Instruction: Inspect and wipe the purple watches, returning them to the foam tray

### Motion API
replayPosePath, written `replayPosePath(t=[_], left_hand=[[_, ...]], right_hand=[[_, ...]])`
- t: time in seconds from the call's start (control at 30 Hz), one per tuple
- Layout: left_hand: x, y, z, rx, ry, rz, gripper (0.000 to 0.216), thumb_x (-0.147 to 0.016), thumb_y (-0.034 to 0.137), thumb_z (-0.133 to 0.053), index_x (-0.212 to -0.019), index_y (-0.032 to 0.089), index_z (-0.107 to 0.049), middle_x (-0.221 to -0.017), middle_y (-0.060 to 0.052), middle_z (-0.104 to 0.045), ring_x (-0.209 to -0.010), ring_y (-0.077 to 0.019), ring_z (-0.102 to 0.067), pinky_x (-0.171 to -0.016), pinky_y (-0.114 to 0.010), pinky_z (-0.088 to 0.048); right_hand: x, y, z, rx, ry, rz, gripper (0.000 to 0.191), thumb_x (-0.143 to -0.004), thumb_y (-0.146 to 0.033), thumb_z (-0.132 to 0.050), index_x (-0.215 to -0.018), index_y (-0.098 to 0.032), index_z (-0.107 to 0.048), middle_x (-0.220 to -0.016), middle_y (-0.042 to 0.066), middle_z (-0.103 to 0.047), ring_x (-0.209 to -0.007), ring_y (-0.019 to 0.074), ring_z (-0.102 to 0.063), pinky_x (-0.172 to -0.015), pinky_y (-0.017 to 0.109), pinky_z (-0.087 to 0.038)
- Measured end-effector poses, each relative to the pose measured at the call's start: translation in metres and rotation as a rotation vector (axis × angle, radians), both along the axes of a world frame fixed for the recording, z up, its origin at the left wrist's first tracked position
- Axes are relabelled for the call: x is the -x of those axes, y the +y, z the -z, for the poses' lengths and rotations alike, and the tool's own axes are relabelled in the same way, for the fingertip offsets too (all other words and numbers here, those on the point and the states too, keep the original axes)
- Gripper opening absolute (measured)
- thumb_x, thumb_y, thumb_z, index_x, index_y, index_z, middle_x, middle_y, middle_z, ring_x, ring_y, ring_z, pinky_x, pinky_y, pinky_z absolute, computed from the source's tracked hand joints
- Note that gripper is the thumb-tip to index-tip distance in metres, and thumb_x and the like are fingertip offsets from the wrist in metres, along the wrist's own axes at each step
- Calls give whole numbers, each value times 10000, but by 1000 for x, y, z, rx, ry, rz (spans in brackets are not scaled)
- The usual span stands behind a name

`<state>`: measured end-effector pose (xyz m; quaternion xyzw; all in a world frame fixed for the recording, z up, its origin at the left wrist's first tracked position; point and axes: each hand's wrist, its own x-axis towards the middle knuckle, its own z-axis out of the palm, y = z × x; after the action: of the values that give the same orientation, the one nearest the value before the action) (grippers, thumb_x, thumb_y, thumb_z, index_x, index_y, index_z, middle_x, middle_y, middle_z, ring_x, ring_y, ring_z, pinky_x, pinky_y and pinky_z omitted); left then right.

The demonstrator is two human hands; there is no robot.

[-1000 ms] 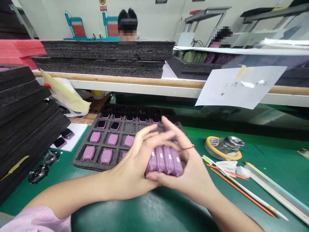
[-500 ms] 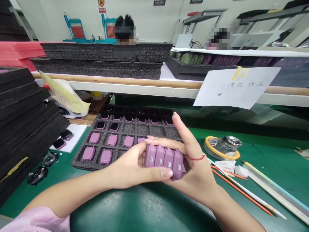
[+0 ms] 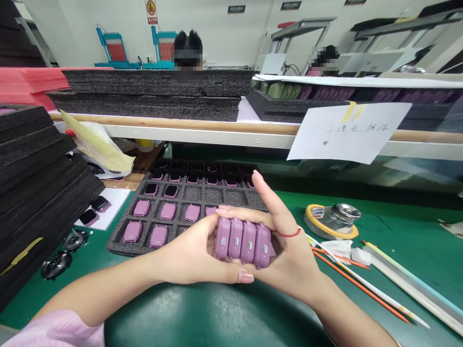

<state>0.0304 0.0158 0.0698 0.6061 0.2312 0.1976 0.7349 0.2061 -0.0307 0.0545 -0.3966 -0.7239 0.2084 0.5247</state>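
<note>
A row of several purple smartwatch cases [image 3: 236, 239], standing on edge side by side with silver side buttons facing me, is held between my two hands. My left hand [image 3: 197, 253] closes round the row's left end, its thumb stretched along the lower edge. My right hand [image 3: 289, 255], a red cord at its wrist, cups the right end and the underside, with one finger or thumb pointing up. Behind the hands lies a black foam tray [image 3: 117, 245] with purple cases and dark-screened watches in its pockets. Part of the tray is hidden by my hands.
Stacked black foam trays [image 3: 32, 159] rise at the left, near round dark parts [image 3: 57, 264]. To the right are a yellow tape roll [image 3: 314, 226] with a glass bottle [image 3: 343, 217], orange sticks [image 3: 361, 289] and a long pale strip [image 3: 415, 284]. A shelf [image 3: 202, 137] crosses behind.
My left thumb has slid down off the front of the cases to below their lower edge. The cases and both hands have shifted slightly left.
</note>
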Motion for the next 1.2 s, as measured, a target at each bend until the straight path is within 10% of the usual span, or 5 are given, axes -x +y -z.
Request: replayPosePath(t=[0.37, 0.63, 0.87, 1.2], left_hand=[[3, 10, 3, 152, -238, 167, 346, -913, 344, -680, -1195, 149, -636, -1151, -145, -729, -1102, -258, -713, -986, -409, -536], [1, 4, -1, -117, -107, 5, 339, -922, 316, -642, -1218, 160, -592, -1260, -142, -682, -1236, -296, -635, -1035, -453, -518], [-5, 1, -3, -274, -141, -69, 285, -840, 246, -713, -1106, 166, -648, -1174, -93, -678, -1138, -252, -656, -1032, -410, -515], [-7, 4, -2, -271, -111, -25, 396, -714, 217, -849, -1084, 188, -712, -1079, -54, -740, -1048, -247, -700, -977, -404, -557]], right_hand=[[-6, 0, -3, 17, -8, -33, 1134, -759, -159, -837, -1620, -337, -120, -1220, 20, -748, -1152, 250, -716, -1085, 433, -569], [1, -1, -1, -85, -90, 14, 1060, -810, -218, -812, -1613, -376, -139, -1478, 63, -580, -1166, 257, -710, -1057, 443, -595], [4, 0, -1, -117, -126, -26, 1053, -831, -187, -779, -1625, -326, -101, -1286, 35, -723, -1209, 255, -686, -1109, 458, -556], [2, 0, -1, -211, -271, -89, 988, -919, -205, -690, -1621, -375, -16, -1419, 45, -639, -1328, 273, -596, -1162, 517, -472]])
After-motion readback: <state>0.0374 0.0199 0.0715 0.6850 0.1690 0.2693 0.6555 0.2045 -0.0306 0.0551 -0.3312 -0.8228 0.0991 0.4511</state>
